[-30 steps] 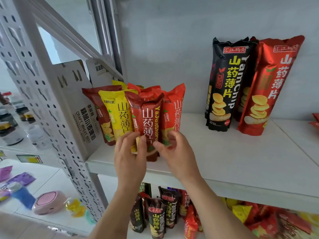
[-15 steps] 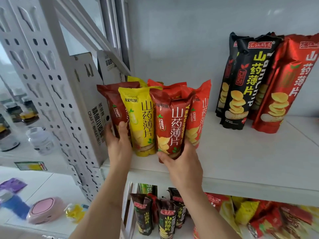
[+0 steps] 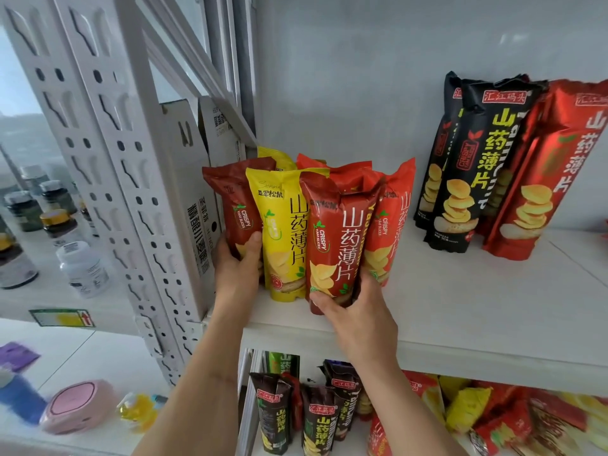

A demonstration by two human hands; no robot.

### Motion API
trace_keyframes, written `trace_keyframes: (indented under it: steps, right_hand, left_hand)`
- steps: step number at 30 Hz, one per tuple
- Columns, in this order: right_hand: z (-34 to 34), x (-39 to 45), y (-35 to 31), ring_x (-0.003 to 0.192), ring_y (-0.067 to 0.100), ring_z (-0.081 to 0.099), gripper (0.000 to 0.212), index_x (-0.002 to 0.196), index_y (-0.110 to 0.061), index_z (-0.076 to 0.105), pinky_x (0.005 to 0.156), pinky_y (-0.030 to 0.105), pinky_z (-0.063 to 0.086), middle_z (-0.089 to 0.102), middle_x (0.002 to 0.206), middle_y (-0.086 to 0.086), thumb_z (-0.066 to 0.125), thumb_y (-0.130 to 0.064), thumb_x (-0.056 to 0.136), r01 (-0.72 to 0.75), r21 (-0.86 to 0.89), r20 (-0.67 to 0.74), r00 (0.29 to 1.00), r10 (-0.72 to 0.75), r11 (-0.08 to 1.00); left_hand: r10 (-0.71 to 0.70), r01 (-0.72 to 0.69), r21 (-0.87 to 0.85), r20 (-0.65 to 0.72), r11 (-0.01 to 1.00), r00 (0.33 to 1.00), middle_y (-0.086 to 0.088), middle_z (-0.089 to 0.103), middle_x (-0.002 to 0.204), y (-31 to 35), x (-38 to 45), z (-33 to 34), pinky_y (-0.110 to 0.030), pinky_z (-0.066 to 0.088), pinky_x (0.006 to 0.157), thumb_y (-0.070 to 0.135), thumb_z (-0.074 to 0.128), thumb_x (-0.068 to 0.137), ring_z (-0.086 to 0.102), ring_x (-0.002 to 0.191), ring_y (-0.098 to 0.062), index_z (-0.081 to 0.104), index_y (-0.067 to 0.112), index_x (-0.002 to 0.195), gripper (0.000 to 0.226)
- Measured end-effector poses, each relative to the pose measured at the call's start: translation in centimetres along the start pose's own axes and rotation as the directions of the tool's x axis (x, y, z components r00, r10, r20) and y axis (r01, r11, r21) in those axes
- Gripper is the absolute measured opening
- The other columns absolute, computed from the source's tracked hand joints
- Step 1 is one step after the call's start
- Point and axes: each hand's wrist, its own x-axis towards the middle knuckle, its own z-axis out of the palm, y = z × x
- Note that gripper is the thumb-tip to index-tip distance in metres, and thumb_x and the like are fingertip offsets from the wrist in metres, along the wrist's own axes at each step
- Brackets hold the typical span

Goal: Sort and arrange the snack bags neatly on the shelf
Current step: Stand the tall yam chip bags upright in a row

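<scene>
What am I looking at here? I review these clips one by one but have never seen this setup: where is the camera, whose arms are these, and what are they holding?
There is no machine. A person wears a wide-angle camera on the head, looking forward and down, so the two bare arms rising from below are their own.

On the white shelf a cluster of small snack bags stands upright. The left hand grips the dark red bag at the cluster's left end. The right hand holds the base of the front red bag. Between them stands a yellow bag, with an orange-red bag on the right.

Further right, a taller black bag and tall red bag lean against the wall. More bags lie on the shelf below.
</scene>
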Motion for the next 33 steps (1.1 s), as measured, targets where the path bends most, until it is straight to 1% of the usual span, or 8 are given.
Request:
trace_keyframes:
  steps: [3, 7, 13, 16, 18, 27, 30, 33]
  right_hand:
    - [0.0, 0.1, 0.0, 0.105, 0.014, 0.061, 0.083, 0.13, -0.037, 0.041, 0.085, 0.036, 0.052, 0.059, 0.12, -0.017, 0.061, -0.08, 0.062, -0.009, 0.011, 0.008, 1.0, 0.009, 1.0]
    - [-0.2, 0.4, 0.1, 0.106, 0.014, 0.06, 0.078, 0.13, -0.037, 0.043, 0.083, 0.035, 0.05, 0.059, 0.119, -0.017, 0.067, -0.075, 0.066, -0.016, 0.035, 0.013, 1.0, 0.015, 0.999]
    - [-0.5, 0.7, 0.5, 0.112, 0.014, 0.059, 0.078, 0.133, -0.035, 0.043, 0.089, 0.041, 0.052, 0.059, 0.124, -0.014, 0.071, -0.069, 0.068, 0.003, 0.093, 0.027, 1.0, -0.005, 0.996]
    - [-0.6, 0.7, 0.4, 0.111, 0.015, 0.058, 0.078, 0.13, -0.033, 0.045, 0.088, 0.042, 0.052, 0.058, 0.121, -0.013, 0.071, -0.069, 0.067, 0.014, 0.103, 0.025, 1.0, -0.017, 0.995]
    - [-0.5, 0.5, 0.2, 0.11, 0.016, 0.058, 0.078, 0.128, -0.03, 0.046, 0.087, 0.042, 0.052, 0.058, 0.119, -0.011, 0.074, -0.067, 0.066, 0.016, 0.101, 0.007, 1.0, -0.017, 0.995]
    - [0.1, 0.5, -0.4, 0.113, 0.02, 0.057, 0.087, 0.134, -0.022, 0.04, 0.088, 0.042, 0.052, 0.054, 0.125, -0.004, 0.076, -0.065, 0.066, -0.002, 0.063, -0.098, 0.995, 0.008, 0.998]
    - [-0.1, 0.3, -0.4, 0.113, 0.019, 0.057, 0.086, 0.134, -0.024, 0.04, 0.087, 0.041, 0.053, 0.052, 0.124, -0.006, 0.074, -0.067, 0.067, 0.009, 0.086, -0.112, 0.994, 0.001, 0.996]
    - [-0.1, 0.2, -0.2, 0.111, 0.017, 0.058, 0.087, 0.133, -0.025, 0.04, 0.085, 0.04, 0.053, 0.052, 0.122, -0.008, 0.072, -0.069, 0.065, 0.035, 0.087, -0.12, 0.993, -0.024, 0.996]
  left_hand:
    - [0.043, -0.042, 0.016, -0.053, 0.999, 0.998, 0.001, 0.059, 0.131, 0.4, -0.5, 0.0, -0.03, 0.042, 0.091, 0.051, 0.06, 0.095, 0.058, 0.116, -0.018, 0.048, 0.027, 0.139, 0.052]
    - [0.122, -0.116, 0.042, -0.212, 0.992, 0.97, 0.001, 0.061, 0.117, 1.2, -2.1, 0.0, -0.021, 0.037, 0.081, 0.036, 0.062, 0.097, 0.057, 0.104, -0.016, 0.05, 0.013, 0.137, 0.048]
    - [0.261, -0.255, 0.062, -0.324, 0.965, 0.909, -0.007, 0.052, 0.137, 1.1, -4.6, -0.2, -0.034, 0.042, 0.103, 0.058, 0.061, 0.084, 0.051, 0.127, -0.022, 0.042, 0.014, 0.144, 0.076]
    - [0.317, -0.286, 0.14, -0.34, 0.948, 0.886, -0.014, 0.044, 0.146, 1.5, -5.0, 0.4, -0.028, 0.033, 0.109, 0.041, 0.066, 0.09, 0.041, 0.136, -0.025, 0.039, 0.006, 0.146, 0.072]
    - [0.307, -0.25, 0.2, -0.347, 0.948, 0.886, -0.016, 0.043, 0.146, 1.9, -4.6, 1.1, -0.035, 0.033, 0.113, 0.031, 0.069, 0.092, 0.039, 0.138, -0.03, 0.04, 0.005, 0.147, 0.068]
    - [0.29, -0.199, 0.259, -0.384, 0.945, 0.876, -0.021, 0.041, 0.149, 1.4, -2.1, 2.2, -0.043, 0.026, 0.114, 0.034, 0.065, 0.095, 0.035, 0.14, -0.037, 0.038, 0.003, 0.148, 0.068]
    - [0.275, -0.198, 0.225, -0.397, 0.954, 0.876, -0.023, 0.044, 0.146, 1.1, -1.2, 1.7, -0.049, 0.031, 0.114, 0.037, 0.066, 0.094, 0.038, 0.139, -0.039, 0.039, 0.002, 0.147, 0.069]
    - [0.286, -0.224, 0.196, -0.395, 0.955, 0.873, -0.021, 0.05, 0.141, 1.0, -1.8, 1.4, -0.043, 0.037, 0.108, 0.034, 0.068, 0.093, 0.045, 0.133, -0.036, 0.043, 0.001, 0.144, 0.066]
